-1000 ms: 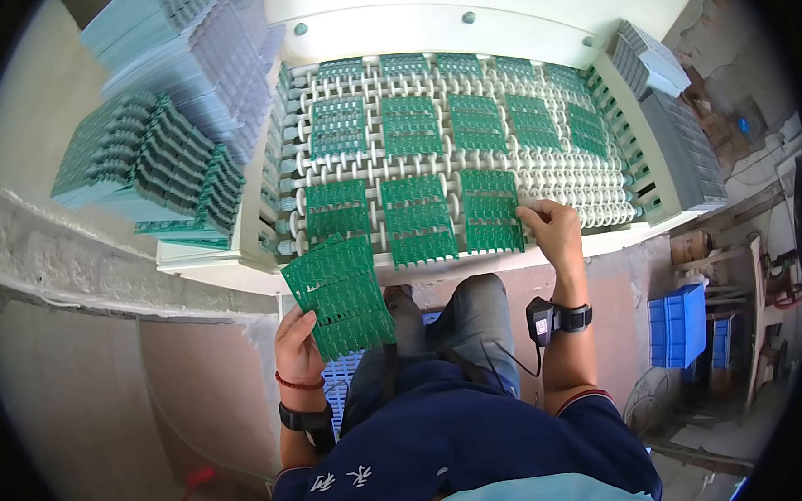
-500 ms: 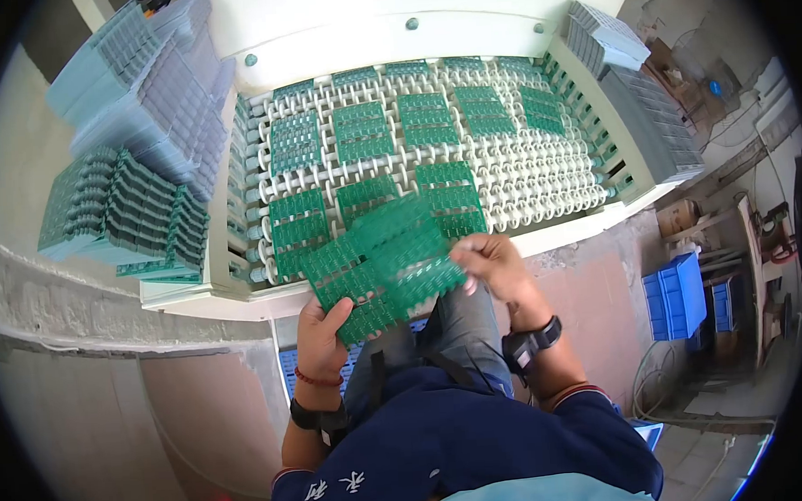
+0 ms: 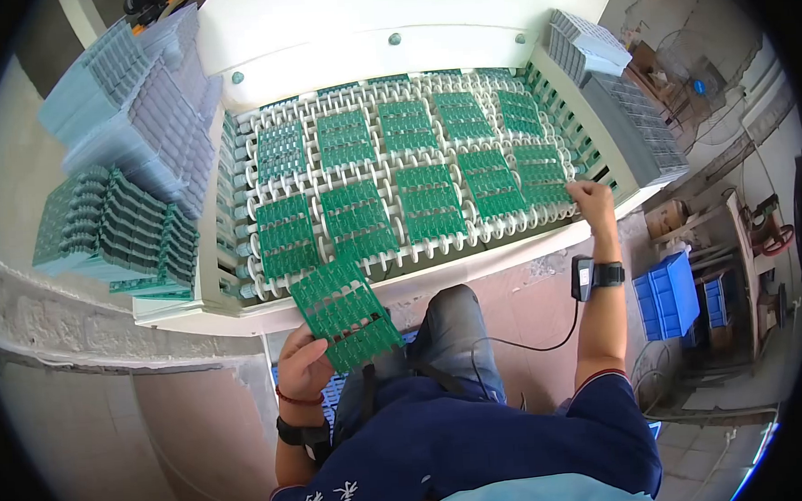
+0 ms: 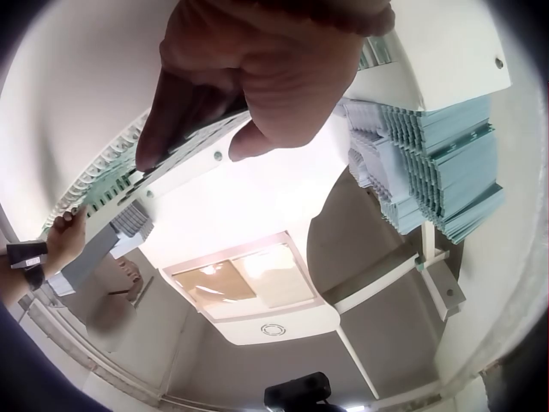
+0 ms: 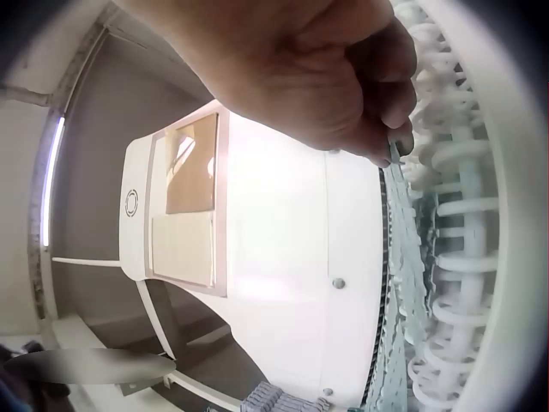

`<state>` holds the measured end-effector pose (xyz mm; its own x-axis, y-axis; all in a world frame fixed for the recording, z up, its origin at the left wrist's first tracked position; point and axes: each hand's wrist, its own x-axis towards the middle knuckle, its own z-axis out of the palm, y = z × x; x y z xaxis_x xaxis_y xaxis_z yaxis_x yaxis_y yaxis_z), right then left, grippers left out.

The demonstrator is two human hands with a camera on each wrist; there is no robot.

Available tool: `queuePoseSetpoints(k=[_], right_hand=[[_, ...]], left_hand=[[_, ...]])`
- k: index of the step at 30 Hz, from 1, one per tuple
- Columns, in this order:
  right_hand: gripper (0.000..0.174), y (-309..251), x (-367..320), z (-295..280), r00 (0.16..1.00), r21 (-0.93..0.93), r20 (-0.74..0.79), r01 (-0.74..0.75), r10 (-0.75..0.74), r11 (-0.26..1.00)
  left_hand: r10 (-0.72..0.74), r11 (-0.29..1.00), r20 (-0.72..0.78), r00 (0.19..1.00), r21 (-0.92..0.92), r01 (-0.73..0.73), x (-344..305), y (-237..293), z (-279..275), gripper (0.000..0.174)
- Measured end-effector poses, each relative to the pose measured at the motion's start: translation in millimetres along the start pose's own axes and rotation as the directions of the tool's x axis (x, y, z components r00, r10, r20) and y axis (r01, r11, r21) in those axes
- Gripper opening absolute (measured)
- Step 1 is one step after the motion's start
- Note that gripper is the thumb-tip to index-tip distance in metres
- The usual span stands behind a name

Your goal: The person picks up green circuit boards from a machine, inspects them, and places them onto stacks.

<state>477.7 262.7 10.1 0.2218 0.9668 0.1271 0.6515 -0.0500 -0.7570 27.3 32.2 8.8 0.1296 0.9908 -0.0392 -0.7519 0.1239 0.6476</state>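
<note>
My left hand grips a green circuit board by its lower left part, in front of the machine's near edge; whether more boards lie beneath it I cannot tell. At the right end of the roller conveyor, my right hand pinches the edge of another green board lying on the white wheels. In the right wrist view the thumb and fingers of the hand close on that board's edge. Several boards lie in rows on the conveyor, the front row reaching from left to right.
Stacked green boards and pale stacks stand on the machine's left side. A grey stack stands on its right side. Blue crates sit at the right beside a wooden rack. A cable runs from the right wrist.
The right hand has moved from the held boards to the conveyor's right end with a board. Two more boards lie at the right of the front row. The left hand still holds its board.
</note>
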Motion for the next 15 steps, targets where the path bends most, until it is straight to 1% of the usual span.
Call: queuePoseSetpoints(k=[2, 3, 5, 6, 7, 8, 9, 10, 11, 12, 13, 14, 15], right_hand=[[0.025, 18, 7, -10, 0.987, -0.163, -0.097, 0.114, -0.131, 0.98], [0.025, 14, 4, -12, 0.987, -0.166, -0.099, 0.113, -0.13, 0.98], [0.025, -4, -14, -9, 0.97, -0.152, -0.178, 0.142, -0.168, 0.978], [0.024, -15, -25, -2, 0.977, -0.134, -0.162, 0.117, -0.139, 0.984], [0.02, -27, -38, 9, 0.987, -0.07, -0.097, 0.118, -0.124, 0.991], [0.016, -31, -51, 25, 0.991, 0.069, -0.007, 0.132, -0.132, 0.989], [0.015, -49, -72, 39, 0.983, 0.151, 0.15, 0.086, -0.109, 0.985], [0.018, -66, -93, 54, 0.935, 0.319, 0.316, 0.057, -0.163, 0.946], [0.022, -74, -111, 73, 0.852, 0.399, 0.491, -0.034, -0.182, 0.916], [0.025, -107, -134, 80, 0.751, 0.391, 0.647, -0.179, -0.132, 0.903], [0.026, -108, -150, 98, 0.649, 0.435, 0.732, -0.206, -0.21, 0.877], [0.027, -116, -165, 111, 0.542, 0.458, 0.806, -0.313, -0.239, 0.832], [0.023, -122, -178, 123, 0.487, 0.475, 0.829, -0.356, -0.274, 0.805]], left_hand=[[0.053, 0.998, -0.026, 0.998, 0.038, -0.053, -1, 0, 1, 0.045], [0.052, 0.998, -0.024, 0.998, 0.036, -0.051, -1, 0, -1, 0.045], [-0.003, 0.999, 0.015, 1.0, 0.051, 0.003, 0, -1, -9, 0.043], [-0.007, 0.999, 0.013, 1.0, 0.051, 0.006, 1, -3, -10, 0.043], [-0.02, 0.998, 0.013, 1.0, 0.058, 0.02, 3, -4, -11, 0.039], [-0.033, 0.997, 0.013, 0.999, 0.067, 0.032, 5, -6, -11, 0.036], [-0.035, 0.997, 0.012, 0.999, 0.07, 0.034, 6, -7, -12, 0.036], [-0.052, 0.996, 0.015, 0.999, 0.08, 0.05, 8, -9, -13, 0.035], [-0.067, 0.994, 0.015, 0.998, 0.091, 0.066, 8, -10, -13, 0.034], [-0.066, 0.993, 0.008, 0.998, 0.097, 0.065, 8, -11, -14, 0.034], [-0.079, 0.99, 0.017, 0.997, 0.116, 0.077, 7, -11, -16, 0.034], [-0.093, 0.987, 0.024, 0.995, 0.136, 0.089, 6, -10, -16, 0.034], [-0.087, 0.986, 0.013, 0.996, 0.141, 0.085, 5, -8, -14, 0.034]])
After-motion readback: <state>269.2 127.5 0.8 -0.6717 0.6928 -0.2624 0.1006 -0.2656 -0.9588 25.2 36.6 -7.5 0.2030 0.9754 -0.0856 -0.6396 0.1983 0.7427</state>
